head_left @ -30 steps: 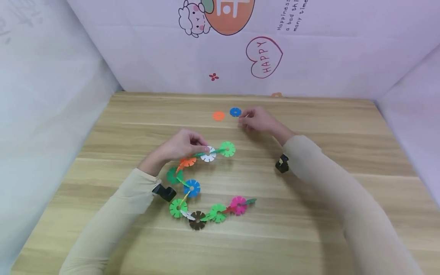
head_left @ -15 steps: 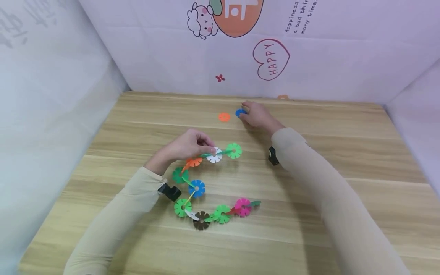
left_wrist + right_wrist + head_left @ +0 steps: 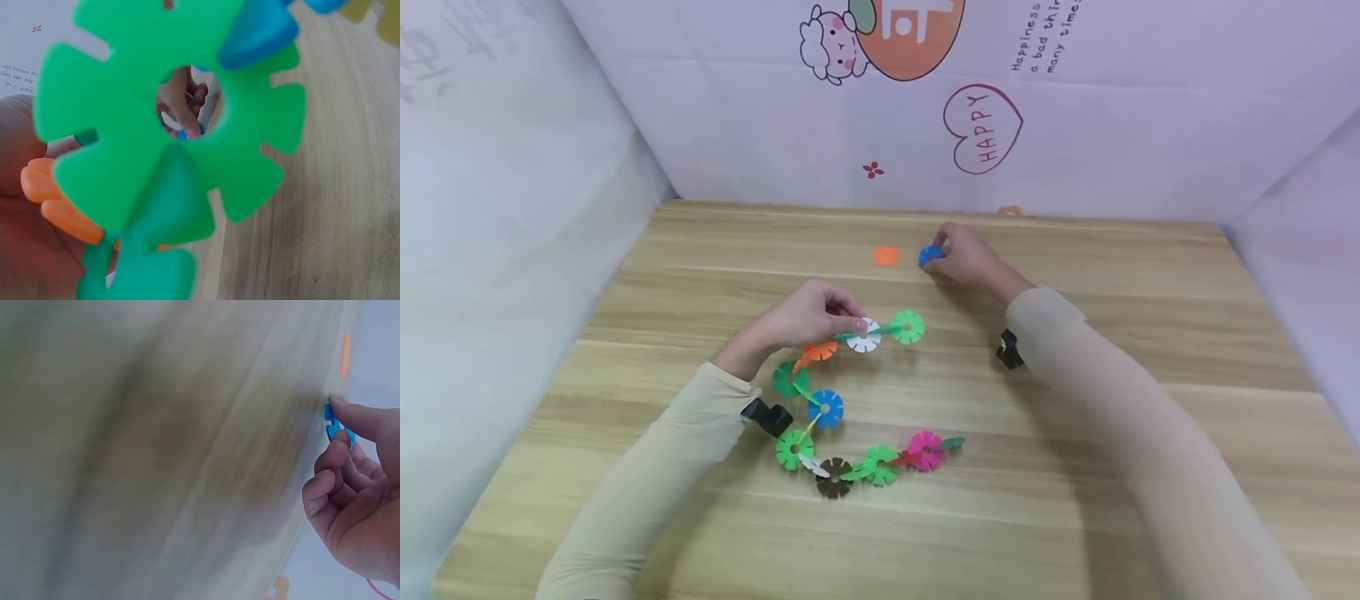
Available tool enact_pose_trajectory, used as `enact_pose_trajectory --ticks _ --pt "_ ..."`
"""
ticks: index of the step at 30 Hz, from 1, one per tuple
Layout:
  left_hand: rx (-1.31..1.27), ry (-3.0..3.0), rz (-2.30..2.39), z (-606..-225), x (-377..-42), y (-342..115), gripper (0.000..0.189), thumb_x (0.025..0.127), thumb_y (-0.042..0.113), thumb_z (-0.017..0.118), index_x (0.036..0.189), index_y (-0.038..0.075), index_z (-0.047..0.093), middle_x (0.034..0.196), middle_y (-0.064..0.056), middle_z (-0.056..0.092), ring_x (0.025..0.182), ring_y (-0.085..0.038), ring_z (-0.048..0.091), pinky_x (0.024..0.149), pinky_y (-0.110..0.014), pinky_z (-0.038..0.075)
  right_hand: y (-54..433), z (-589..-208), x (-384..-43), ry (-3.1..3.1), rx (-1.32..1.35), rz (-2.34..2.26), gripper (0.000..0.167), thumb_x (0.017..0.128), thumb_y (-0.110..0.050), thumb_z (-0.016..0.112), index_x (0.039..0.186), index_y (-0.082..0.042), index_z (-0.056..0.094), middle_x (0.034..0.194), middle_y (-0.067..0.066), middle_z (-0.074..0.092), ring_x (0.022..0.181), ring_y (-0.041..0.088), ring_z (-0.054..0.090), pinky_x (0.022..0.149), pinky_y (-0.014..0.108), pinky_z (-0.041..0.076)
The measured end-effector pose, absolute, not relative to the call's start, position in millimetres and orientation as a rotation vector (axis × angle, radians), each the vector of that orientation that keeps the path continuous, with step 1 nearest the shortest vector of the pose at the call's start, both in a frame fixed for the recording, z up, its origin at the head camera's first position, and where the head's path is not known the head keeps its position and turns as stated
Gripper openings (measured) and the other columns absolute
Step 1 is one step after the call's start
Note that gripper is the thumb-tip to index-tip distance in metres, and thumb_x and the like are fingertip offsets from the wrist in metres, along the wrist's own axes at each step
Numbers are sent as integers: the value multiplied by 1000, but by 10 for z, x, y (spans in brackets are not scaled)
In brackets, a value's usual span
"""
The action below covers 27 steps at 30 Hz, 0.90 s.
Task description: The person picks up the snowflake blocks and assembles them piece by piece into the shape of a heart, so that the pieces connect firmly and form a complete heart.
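My left hand (image 3: 811, 315) pinches a chain of slotted plastic snowflake discs near its upper end, by a white disc (image 3: 865, 335). A light green disc (image 3: 907, 327) forms that end, pointing right. From the hand the chain curves down and back right through orange, green, blue (image 3: 825, 408), brown (image 3: 834, 478) and pink (image 3: 926, 450) discs. In the left wrist view a green disc (image 3: 125, 119) fills much of the picture, hiding most of the fingers. Toward the back of the table, my right hand (image 3: 968, 254) pinches a blue snowflake disc (image 3: 931, 256) between thumb and fingers.
A loose orange disc (image 3: 886, 255) lies flat on the wooden table (image 3: 1000, 500), left of the right hand. White printed sheets (image 3: 737, 125) stand along the back and both sides. Each wrist wears a black camera mount (image 3: 1010, 350).
My right hand has moved onto the loose blue disc, taken hold of it and tilted it up. The left hand keeps its grip on the chain; the head view has shifted slightly.
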<state>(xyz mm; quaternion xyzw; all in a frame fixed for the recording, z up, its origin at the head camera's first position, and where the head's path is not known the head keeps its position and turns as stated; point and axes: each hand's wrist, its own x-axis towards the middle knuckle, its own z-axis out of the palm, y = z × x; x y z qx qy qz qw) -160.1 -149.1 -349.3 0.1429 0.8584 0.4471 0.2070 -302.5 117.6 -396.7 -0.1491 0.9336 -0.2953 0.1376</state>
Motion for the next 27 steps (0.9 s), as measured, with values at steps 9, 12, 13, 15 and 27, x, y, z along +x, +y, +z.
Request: enact_pose_trajectory --ticks 9,12,13,15,27 --pt "404 2393 1240 -3525 -1626 -1484 10 100 12 73 102 4 78 89 -6 72 74 -17 52 63 -25 43 1503 -3932 -2505 2553 -646 -1098 13 103 -14 67 101 -1 67 76 11 62 63 15 51 55 24 44" --pt "401 2382 1239 -3531 -1628 -1483 11 100 13 73 103 4 78 90 -6 72 74 -17 51 63 -25 43 1604 -3897 -2266 2467 -695 -1187 11 105 -13 65 103 -2 67 79 16 63 64 16 53 55 23 46" --pt "402 2378 1240 -3533 -1630 -1482 11 99 13 73 103 4 78 91 -6 72 75 -17 51 63 -25 43 1631 -3882 -2189 2439 -693 -1220 11 105 -12 65 104 -2 67 80 17 64 65 17 53 55 24 46" --pt "405 2377 1241 -3539 -1635 -1481 12 100 14 73 103 4 78 91 -6 73 75 -17 52 63 -25 43 1676 -3853 -2050 2409 -694 -1267 9 105 -12 65 105 -4 68 83 18 65 67 18 55 56 25 49" --pt "414 2359 1252 -3552 -1638 -1465 12 99 13 74 104 4 78 90 -5 72 73 -17 51 61 -25 42 1718 -3786 -1672 2390 -779 -1436 4 101 -3 67 105 -3 69 83 16 66 67 19 58 57 24 49"
